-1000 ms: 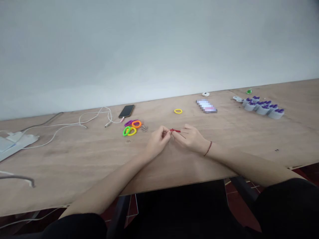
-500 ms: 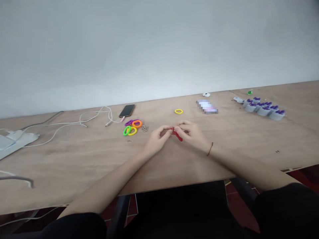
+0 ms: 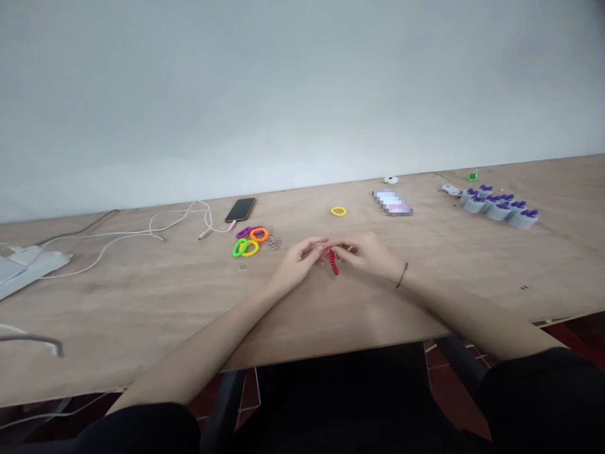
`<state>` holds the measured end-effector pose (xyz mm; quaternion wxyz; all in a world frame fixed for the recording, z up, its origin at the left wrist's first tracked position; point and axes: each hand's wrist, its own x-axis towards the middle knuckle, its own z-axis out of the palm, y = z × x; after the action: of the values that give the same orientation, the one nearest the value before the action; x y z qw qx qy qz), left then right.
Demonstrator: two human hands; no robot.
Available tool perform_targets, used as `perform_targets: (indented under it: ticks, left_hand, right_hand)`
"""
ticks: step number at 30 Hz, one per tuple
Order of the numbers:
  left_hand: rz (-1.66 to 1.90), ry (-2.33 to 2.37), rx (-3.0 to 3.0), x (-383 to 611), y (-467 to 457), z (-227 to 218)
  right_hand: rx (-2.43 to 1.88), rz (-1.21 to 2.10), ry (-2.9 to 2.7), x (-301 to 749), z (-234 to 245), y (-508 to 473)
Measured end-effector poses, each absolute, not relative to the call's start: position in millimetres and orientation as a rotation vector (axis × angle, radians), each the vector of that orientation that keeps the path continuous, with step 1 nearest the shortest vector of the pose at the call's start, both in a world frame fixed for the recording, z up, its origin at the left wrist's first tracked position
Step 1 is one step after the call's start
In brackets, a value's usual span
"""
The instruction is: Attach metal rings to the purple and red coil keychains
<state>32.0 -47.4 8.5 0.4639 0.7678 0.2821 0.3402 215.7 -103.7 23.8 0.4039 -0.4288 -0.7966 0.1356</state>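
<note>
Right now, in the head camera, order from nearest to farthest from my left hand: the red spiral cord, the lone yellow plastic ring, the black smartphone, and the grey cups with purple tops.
1. Red spiral cord: just right of the left hand.
2. Yellow plastic ring: ahead, to the right.
3. Black smartphone: ahead, to the left.
4. Grey cups with purple tops: far right.

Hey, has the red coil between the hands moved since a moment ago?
Yes: the red coil now points toward the person, away from the yellow coil ring, instead of lying crosswise.
</note>
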Motion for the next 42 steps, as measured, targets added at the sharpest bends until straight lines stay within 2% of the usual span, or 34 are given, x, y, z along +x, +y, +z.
perform_targets:
  ticks: [5,14,21,24,30,42]
  left_hand:
    - [0.937,0.706,2.206,28.5,-49.0,10.4]
    - [0.960,0.703,2.316,27.2,-50.7,13.3]
    - [1.063,0.718,2.423,26.8,-50.2,9.2]
    - [1.092,0.722,2.330,29.0,-51.2,7.7]
    - [0.912,0.673,2.041,31.5,-47.1,2.6]
    - [0.780,0.650,1.898,32.2,-43.2,1.7]
  right_hand:
    - [-1.132,0.390,-1.969,214.0,21.2,-104.4]
    - [-1.204,0.588,-1.726,204.6,19.6,-103.7]
    - [-1.091,1.198,-1.270,192.6,19.1,-101.9]
    - [-1.045,1.334,-1.113,188.5,16.2,-102.5]
    - [-1.182,1.236,-1.498,194.6,16.7,-101.9]
    - [-1.081,0.983,-1.853,215.0,15.6,-93.3]
